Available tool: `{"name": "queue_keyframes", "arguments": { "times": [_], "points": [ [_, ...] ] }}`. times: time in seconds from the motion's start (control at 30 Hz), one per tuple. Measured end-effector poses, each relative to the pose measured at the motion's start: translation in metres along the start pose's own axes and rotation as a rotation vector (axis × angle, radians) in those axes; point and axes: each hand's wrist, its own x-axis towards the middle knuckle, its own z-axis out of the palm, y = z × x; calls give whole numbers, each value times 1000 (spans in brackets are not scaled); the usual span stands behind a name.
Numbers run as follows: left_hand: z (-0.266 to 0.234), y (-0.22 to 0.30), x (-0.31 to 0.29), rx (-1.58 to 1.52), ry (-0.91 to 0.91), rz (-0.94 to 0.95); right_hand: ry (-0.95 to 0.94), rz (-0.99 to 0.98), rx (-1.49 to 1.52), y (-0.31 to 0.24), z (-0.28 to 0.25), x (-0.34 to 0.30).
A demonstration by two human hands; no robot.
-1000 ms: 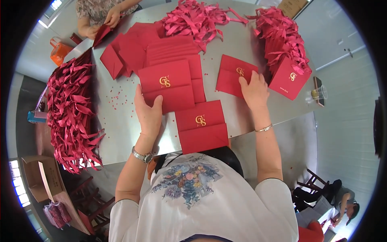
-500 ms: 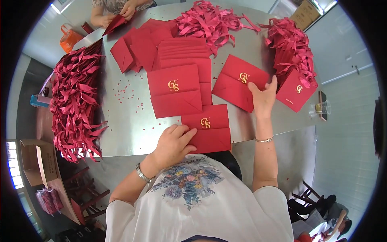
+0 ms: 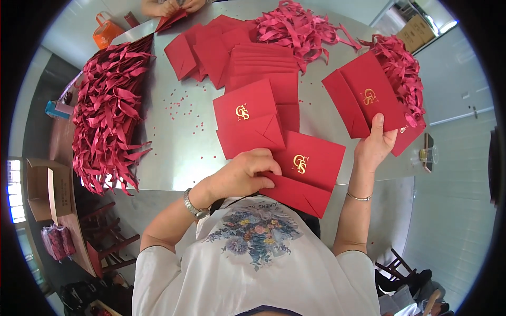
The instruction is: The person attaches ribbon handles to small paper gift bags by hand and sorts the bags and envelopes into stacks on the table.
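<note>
My left hand (image 3: 241, 174) pinches the left edge of a flat, folded red paper bag (image 3: 320, 160) with a gold emblem, at the table's near edge. Raised at the right, my right hand (image 3: 375, 146) grips another flat red paper bag (image 3: 352, 87) by its lower edge, thumb on top. That bag is tilted and partly covers a stack of red bags with ribbon handles (image 3: 395, 60). Just beyond my left hand lies a third emblem-marked bag (image 3: 253, 97), overlapping a fanned row of flat red bags (image 3: 263, 66).
Dense rows of ribbon-handled bags (image 3: 110, 105) line the table's left side. Loose pink-red ribbons (image 3: 298, 31) are heaped at the back. Across the metal table (image 3: 174, 152), scattered with red paper dots, another person's hands (image 3: 179, 6) hold red paper. A clear cup (image 3: 431, 154) stands at the right.
My right hand has lifted its bag off the table and turned it, moving up and right. The bag under my left hand is now tilted and gripped at its edge. The view has shifted slightly.
</note>
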Motion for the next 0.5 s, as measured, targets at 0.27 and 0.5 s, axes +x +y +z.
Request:
{"name": "queue_keyframes", "arguments": {
  "times": [0.27,0.5],
  "points": [
    [9,-47,17,-755,-100,-142,16,-64,79,-10,21,2],
    [-5,-10,26,-760,16,59,-19,-67,114,-19,22,0]
  ]
}}
